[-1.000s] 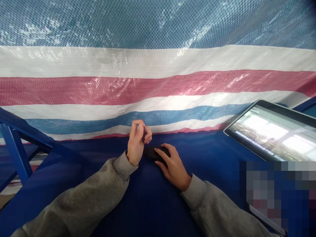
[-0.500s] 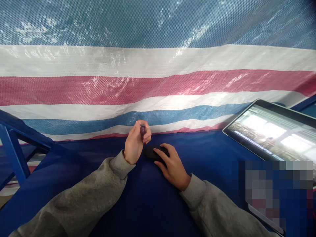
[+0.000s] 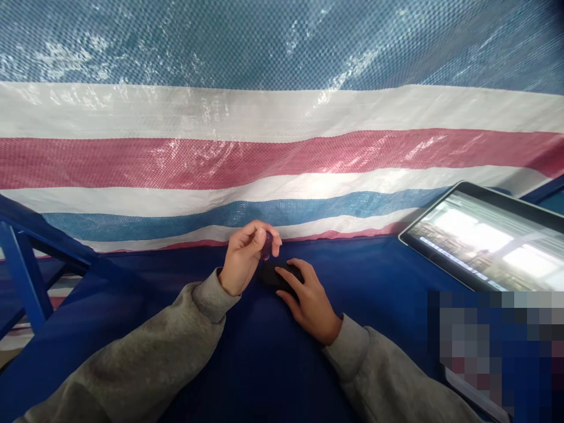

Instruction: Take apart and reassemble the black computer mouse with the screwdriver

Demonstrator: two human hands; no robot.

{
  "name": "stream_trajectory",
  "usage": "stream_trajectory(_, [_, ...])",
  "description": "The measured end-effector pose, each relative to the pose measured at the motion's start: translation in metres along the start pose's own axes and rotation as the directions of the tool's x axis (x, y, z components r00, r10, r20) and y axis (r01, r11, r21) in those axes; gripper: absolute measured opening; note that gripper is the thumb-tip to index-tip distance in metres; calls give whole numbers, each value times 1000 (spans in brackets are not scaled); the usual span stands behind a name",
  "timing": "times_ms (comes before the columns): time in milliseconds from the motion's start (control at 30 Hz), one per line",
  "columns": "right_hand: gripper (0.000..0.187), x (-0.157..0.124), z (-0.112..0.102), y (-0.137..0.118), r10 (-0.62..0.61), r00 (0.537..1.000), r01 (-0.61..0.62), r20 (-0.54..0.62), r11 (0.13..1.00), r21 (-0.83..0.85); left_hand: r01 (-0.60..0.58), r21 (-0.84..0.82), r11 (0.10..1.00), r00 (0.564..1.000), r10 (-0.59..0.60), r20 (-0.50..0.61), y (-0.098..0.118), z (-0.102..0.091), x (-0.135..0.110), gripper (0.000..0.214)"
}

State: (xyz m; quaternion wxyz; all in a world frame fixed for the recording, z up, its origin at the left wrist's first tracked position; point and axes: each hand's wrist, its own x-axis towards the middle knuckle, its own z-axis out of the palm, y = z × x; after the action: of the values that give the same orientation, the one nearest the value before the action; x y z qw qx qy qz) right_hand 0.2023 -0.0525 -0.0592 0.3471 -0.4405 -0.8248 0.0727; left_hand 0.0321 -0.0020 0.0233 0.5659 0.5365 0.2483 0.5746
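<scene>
My left hand (image 3: 241,258) is closed in a pinch, raised a little above the blue surface (image 3: 259,364). Between its thumb and fingers sits a small, dark purple, shiny object (image 3: 267,245), mostly covered, so its kind does not show. My right hand (image 3: 312,302) rests over a low black rounded object (image 3: 272,275), shaped much like a computer mouse, which lies on the surface. Its thumb is at the near side, one finger reaches across the top and the others curl along the far side. The two hands are close together but apart.
A striped blue, white and red woven plastic sheet (image 3: 185,161) rises behind the surface. At right a laptop-like screen (image 3: 467,232) stands tilted, with a pixelated patch below it. A blue metal frame (image 3: 27,273) is at the left edge.
My left hand has turned and shifted slightly right with the purple object, its thumb now more toward me. My right hand stays on the black object.
</scene>
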Motion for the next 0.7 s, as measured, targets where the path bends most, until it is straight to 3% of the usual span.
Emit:
stream_trajectory(233, [39,0,0,-1,-17,1000,17,7,1000,-3,109,-127,986,993,-104,50,6,2,1,36])
stream_trajectory(367, [38,0,0,-1,-14,1000,14,-6,1000,-1,160,-187,969,987,-154,43,10,3,0,26])
stream_trajectory(700, [38,0,0,-2,-15,1000,14,-11,1000,-5,60,-91,994,994,-67,-81,2,4,1,23])
